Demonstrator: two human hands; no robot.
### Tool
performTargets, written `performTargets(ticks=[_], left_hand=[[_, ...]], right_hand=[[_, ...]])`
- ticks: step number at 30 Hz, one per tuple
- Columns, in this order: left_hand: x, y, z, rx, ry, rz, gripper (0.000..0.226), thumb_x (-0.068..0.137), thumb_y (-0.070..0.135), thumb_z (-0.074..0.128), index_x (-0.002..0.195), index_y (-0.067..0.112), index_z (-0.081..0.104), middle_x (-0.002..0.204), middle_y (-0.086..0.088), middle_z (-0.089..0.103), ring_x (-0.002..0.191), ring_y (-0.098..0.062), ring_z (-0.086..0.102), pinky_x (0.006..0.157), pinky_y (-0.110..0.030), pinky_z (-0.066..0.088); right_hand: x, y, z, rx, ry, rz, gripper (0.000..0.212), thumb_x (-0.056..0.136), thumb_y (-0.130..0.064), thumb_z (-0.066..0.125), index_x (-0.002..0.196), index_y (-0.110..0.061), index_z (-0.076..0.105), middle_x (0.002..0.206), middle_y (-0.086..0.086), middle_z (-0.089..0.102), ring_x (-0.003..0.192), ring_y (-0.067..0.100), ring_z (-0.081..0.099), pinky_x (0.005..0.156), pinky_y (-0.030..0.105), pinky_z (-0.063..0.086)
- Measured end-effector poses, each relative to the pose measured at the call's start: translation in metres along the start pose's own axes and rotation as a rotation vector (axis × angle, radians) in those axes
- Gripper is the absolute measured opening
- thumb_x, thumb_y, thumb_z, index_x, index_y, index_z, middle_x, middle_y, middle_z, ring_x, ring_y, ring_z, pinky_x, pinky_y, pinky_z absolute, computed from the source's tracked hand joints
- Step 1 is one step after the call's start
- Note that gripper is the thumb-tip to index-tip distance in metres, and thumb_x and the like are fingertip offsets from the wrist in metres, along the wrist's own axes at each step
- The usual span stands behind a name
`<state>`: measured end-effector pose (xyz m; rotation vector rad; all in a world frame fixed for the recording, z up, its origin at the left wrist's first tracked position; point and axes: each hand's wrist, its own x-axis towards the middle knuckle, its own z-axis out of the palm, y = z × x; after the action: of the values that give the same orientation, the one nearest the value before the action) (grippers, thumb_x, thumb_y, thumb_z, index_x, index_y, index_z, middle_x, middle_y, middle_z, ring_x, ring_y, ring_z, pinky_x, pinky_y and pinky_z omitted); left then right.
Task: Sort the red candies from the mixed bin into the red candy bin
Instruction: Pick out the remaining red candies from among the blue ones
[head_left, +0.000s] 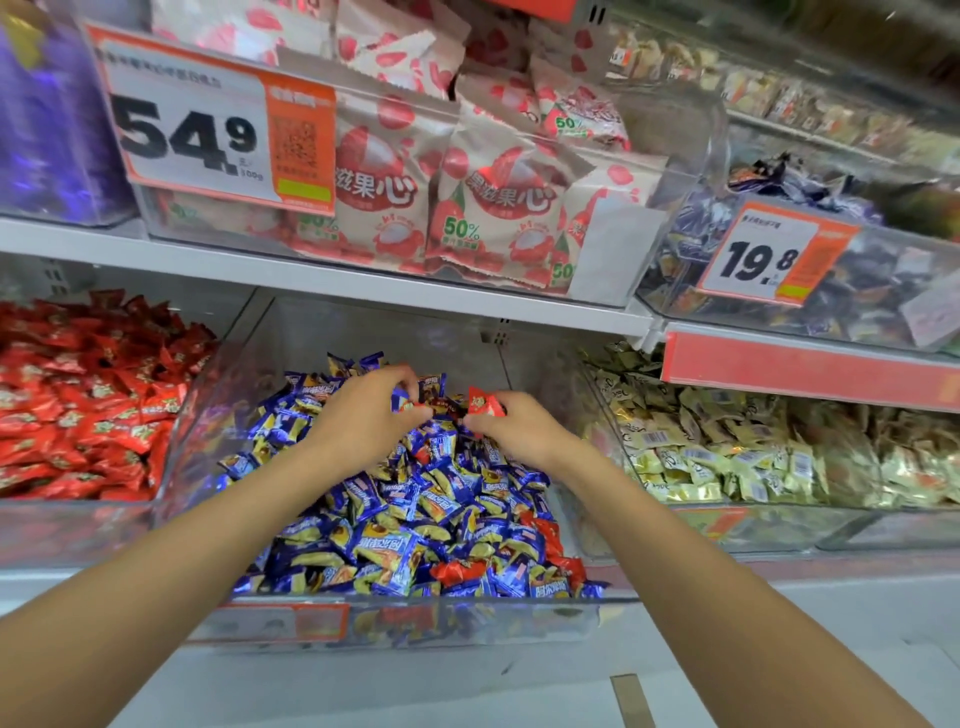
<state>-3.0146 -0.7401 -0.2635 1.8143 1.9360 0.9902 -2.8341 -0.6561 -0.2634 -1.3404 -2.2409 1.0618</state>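
Note:
The clear mixed bin (467, 621) in the middle holds a heap of blue-and-yellow wrapped candies with a few red ones among them, such as a red candy (457, 569) near the front and more (550, 535) at the right. My right hand (514, 423) pinches a red candy (485, 402) above the back of the heap. My left hand (371, 410) is curled over the heap and pinches a small red candy (410, 405) at its fingertips. The red candy bin (171, 447) stands to the left, full of red wrappers.
A bin of pale gold candies (727, 447) stands on the right. The shelf above carries lychee-print bags (467, 197) behind price tags 54.9 (208, 140) and 19.8 (769, 254), close over my hands. Clear dividers separate the bins.

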Motion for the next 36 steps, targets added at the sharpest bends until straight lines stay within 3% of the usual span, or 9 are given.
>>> performTargets(ticks=[3, 7, 12, 18, 22, 24, 27, 32, 36], left_hand=[[0.003, 0.002, -0.004, -0.083, -0.031, -0.028, 0.02, 0.096, 0.032, 0.053, 0.115, 0.028, 0.056, 0.081, -0.013, 0.066, 0.031, -0.01, 0.034, 0.039, -0.023, 0.033], [0.001, 0.009, -0.013, -0.222, -0.145, -0.086, 0.009, 0.092, 0.022, 0.06, 0.098, 0.026, 0.065, 0.101, 0.002, 0.061, 0.05, -0.009, 0.047, 0.045, -0.017, 0.036], [-0.008, 0.013, -0.013, -0.209, -0.323, -0.122, 0.014, 0.09, 0.016, 0.064, 0.082, 0.014, 0.052, 0.069, -0.002, 0.047, 0.063, -0.018, 0.058, 0.06, -0.025, 0.039], [-0.01, 0.009, -0.014, -0.159, -0.186, -0.018, 0.007, 0.093, 0.017, 0.058, 0.094, 0.023, 0.062, 0.087, 0.004, 0.058, 0.072, -0.01, 0.051, 0.064, -0.019, 0.039], [0.004, 0.014, -0.001, 0.116, -0.308, 0.066, 0.022, 0.093, 0.025, 0.059, 0.114, 0.024, 0.065, 0.113, 0.006, 0.062, 0.085, 0.003, 0.055, 0.074, -0.011, 0.04], [0.015, 0.009, 0.01, 0.495, -0.404, 0.11, 0.042, 0.09, 0.038, 0.061, 0.131, 0.029, 0.054, 0.132, 0.004, 0.054, 0.115, -0.013, 0.052, 0.095, -0.028, 0.041], [0.024, 0.002, 0.021, 0.8, -0.378, 0.137, 0.049, 0.086, 0.049, 0.062, 0.13, 0.033, 0.051, 0.129, 0.003, 0.055, 0.117, -0.021, 0.052, 0.099, -0.042, 0.036], [0.017, -0.008, 0.019, 0.372, -0.22, 0.14, 0.024, 0.08, 0.046, 0.069, 0.087, 0.024, 0.065, 0.094, 0.009, 0.066, 0.084, -0.012, 0.06, 0.083, -0.037, 0.046], [0.004, 0.002, 0.002, -0.094, -0.145, 0.079, 0.016, 0.082, 0.029, 0.072, 0.08, 0.019, 0.06, 0.09, 0.01, 0.068, 0.084, -0.008, 0.062, 0.08, -0.035, 0.048]], right_hand=[[-0.018, -0.012, -0.015, 0.127, -0.024, 0.022, 0.019, 0.094, -0.024, 0.058, 0.077, -0.014, 0.06, 0.069, 0.0, 0.06, 0.046, 0.007, 0.042, 0.047, 0.02, 0.034], [-0.04, -0.017, -0.025, 0.259, -0.021, 0.012, 0.014, 0.093, -0.03, 0.06, 0.089, -0.017, 0.059, 0.079, 0.002, 0.063, 0.047, 0.009, 0.039, 0.041, 0.017, 0.03], [-0.055, -0.014, -0.025, 0.25, -0.021, 0.012, 0.023, 0.095, -0.039, 0.054, 0.091, -0.017, 0.053, 0.076, 0.004, 0.058, 0.046, 0.009, 0.038, 0.042, 0.016, 0.031], [-0.063, -0.015, -0.03, 0.168, -0.033, -0.001, 0.015, 0.096, -0.025, 0.054, 0.087, -0.013, 0.05, 0.068, 0.0, 0.056, 0.047, 0.01, 0.038, 0.039, 0.016, 0.03], [-0.063, -0.014, -0.032, 0.132, -0.048, 0.0, 0.016, 0.092, -0.015, 0.055, 0.077, -0.011, 0.05, 0.06, -0.001, 0.048, 0.047, 0.011, 0.036, 0.039, 0.017, 0.028], [-0.064, -0.014, -0.032, 0.128, -0.056, 0.006, 0.019, 0.094, -0.016, 0.055, 0.075, -0.014, 0.05, 0.058, -0.004, 0.047, 0.045, 0.009, 0.037, 0.04, 0.016, 0.029], [-0.063, -0.013, -0.03, 0.187, -0.076, 0.001, 0.009, 0.096, -0.018, 0.053, 0.087, -0.015, 0.053, 0.067, -0.003, 0.056, 0.044, 0.007, 0.039, 0.041, 0.016, 0.031], [-0.061, -0.011, -0.027, 0.194, -0.069, -0.009, 0.025, 0.099, -0.031, 0.049, 0.112, -0.011, 0.053, 0.074, -0.003, 0.058, 0.048, 0.007, 0.041, 0.044, 0.017, 0.033], [-0.063, -0.014, -0.024, 0.177, -0.05, -0.029, 0.031, 0.099, -0.045, 0.043, 0.084, -0.019, 0.048, 0.058, -0.009, 0.046, 0.045, 0.007, 0.037, 0.043, 0.015, 0.032]])
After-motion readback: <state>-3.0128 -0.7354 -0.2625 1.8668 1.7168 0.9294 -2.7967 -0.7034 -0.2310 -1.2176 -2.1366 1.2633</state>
